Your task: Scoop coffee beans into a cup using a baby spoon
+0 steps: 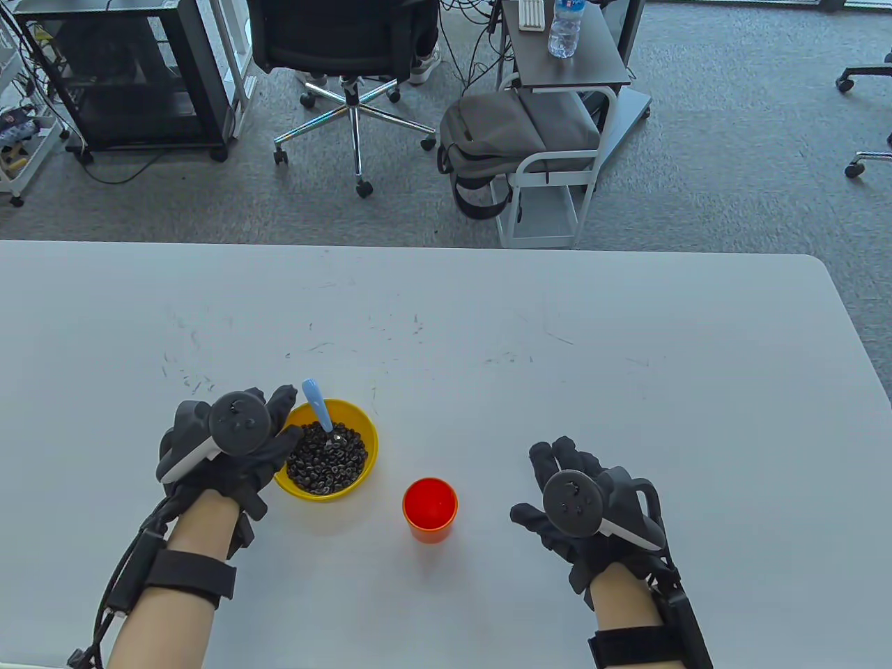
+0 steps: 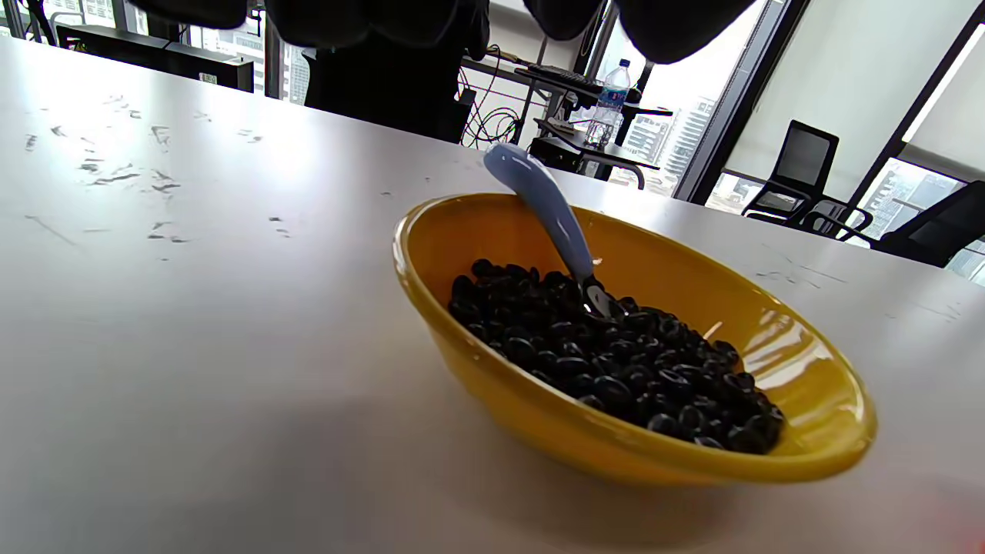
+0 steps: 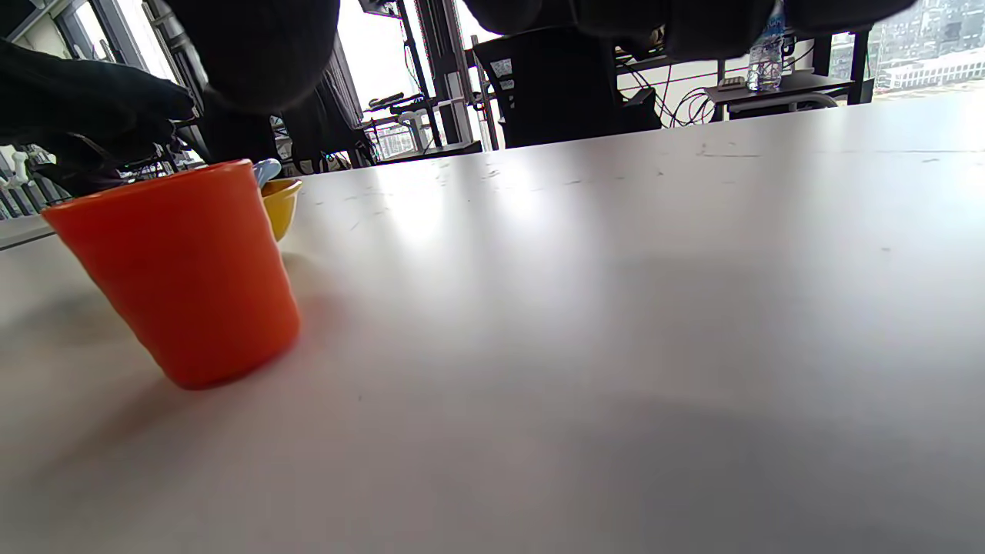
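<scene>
A yellow bowl [image 1: 362,431] of dark coffee beans [image 1: 327,460] stands on the table near the front left. A baby spoon with a light blue handle [image 1: 317,404] leans on the bowl's far rim, its tip in the beans. It also shows in the left wrist view [image 2: 542,204]. An orange cup [image 1: 430,509] stands upright to the right of the bowl and looks empty. My left hand [image 1: 279,446] is open at the bowl's left rim, its fingers [image 2: 677,23] above the bowl and holding nothing. My right hand [image 1: 557,481] is open and empty, palm down, to the right of the cup [image 3: 181,269].
The white table [image 1: 488,334] has faint scuff marks across its middle. Beyond its far edge are an office chair [image 1: 348,49], a grey backpack [image 1: 502,139] and a small cart with a water bottle [image 1: 564,28].
</scene>
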The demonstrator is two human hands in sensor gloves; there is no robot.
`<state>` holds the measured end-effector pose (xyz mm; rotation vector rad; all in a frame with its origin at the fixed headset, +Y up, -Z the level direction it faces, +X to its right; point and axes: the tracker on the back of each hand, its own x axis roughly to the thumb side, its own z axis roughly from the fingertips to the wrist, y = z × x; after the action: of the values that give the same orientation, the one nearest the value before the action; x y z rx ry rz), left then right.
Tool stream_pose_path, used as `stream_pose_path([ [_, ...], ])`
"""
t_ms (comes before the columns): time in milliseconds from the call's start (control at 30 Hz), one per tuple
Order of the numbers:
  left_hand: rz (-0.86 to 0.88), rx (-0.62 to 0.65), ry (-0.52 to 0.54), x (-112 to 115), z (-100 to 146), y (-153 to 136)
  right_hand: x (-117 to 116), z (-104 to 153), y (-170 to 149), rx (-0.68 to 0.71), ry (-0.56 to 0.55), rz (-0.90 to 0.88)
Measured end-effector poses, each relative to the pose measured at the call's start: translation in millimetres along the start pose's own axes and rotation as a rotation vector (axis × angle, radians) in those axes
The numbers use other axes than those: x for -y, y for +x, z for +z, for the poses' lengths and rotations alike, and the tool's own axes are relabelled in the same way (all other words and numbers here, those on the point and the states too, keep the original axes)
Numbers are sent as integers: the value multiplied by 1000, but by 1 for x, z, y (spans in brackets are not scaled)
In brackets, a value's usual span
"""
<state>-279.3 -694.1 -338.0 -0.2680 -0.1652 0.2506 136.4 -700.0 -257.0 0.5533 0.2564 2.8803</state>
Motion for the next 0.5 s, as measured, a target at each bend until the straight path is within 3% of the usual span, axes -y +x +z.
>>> stream_pose_path([
  [167, 58, -23, -29, 7, -33, 5, 1, -1, 0, 2, 5, -3],
  [267, 4, -49, -67, 8, -48, 9, 2, -1, -1, 4, 7, -14],
  [500, 73, -75, -132, 24, -71, 6, 1, -2, 1, 12, 12, -14],
])
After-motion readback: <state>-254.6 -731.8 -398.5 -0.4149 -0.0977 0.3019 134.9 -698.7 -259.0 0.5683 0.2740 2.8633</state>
